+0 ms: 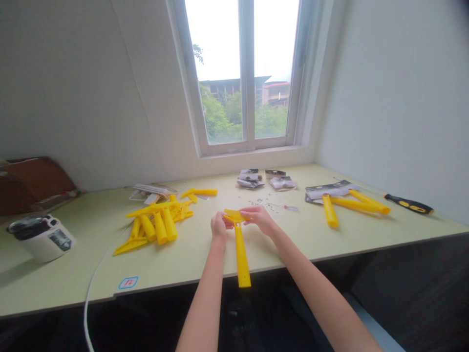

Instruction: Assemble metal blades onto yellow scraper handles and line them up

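A yellow plastic scraper point(242, 254) is between my hands, its wide head at the top and its handle pointing toward me past the table's front edge. My left hand point(219, 227) grips the left end of the head. On the right end, the fingers of my right hand point(258, 218) are closed. Just beyond my hands lie scattered small metal screws point(261, 201) and a thin screwdriver point(287, 208) with a clear handle. A pile of yellow scraper parts point(159, 225) lies left of my hands.
Small packets point(250, 178) lie below the window. To the right are yellow-handled scrapers point(361, 204) with a dark-and-white package and a long black-and-yellow screwdriver point(408, 203). A white mug point(51, 242) stands at left, near a brown box point(34, 181). A white cable point(93, 278) crosses the table edge.
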A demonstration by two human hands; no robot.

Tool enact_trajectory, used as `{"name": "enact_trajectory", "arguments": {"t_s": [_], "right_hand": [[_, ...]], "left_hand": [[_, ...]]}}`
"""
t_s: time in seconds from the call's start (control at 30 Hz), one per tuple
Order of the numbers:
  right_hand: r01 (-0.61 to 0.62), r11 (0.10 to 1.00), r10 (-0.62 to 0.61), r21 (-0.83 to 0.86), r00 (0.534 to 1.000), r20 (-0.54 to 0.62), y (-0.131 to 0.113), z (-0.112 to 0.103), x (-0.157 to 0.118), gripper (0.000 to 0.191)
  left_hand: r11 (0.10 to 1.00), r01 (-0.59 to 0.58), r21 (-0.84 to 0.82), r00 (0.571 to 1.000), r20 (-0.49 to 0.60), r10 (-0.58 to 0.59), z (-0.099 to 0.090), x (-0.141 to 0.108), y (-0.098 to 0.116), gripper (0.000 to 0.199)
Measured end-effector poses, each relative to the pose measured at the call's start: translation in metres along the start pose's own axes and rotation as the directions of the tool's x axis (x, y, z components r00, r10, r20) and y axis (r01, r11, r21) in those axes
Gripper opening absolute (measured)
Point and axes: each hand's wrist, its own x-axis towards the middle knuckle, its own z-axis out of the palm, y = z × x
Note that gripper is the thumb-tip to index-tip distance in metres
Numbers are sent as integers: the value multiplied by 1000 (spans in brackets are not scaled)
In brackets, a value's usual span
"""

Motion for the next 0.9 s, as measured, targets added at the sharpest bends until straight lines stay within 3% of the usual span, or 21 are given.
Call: {"name": "enact_trajectory", "arguments": {"t_s": [0.2, 0.6, 0.9], "right_hand": [[34, 999, -33, -34, 999, 40, -2, 1, -3, 29], [55, 997, -56, -55, 998, -27, 2, 3, 0, 28], [70, 995, -73, -70, 996, -44, 3, 4, -1, 27]], "left_hand": [[1000, 18, -12, 1000, -13, -18, 0, -3, 3, 28], [993, 42, -112, 999, 34, -38, 1, -2, 0, 24], [995, 13, -103, 996, 88, -4, 1, -2, -2, 36]]}}
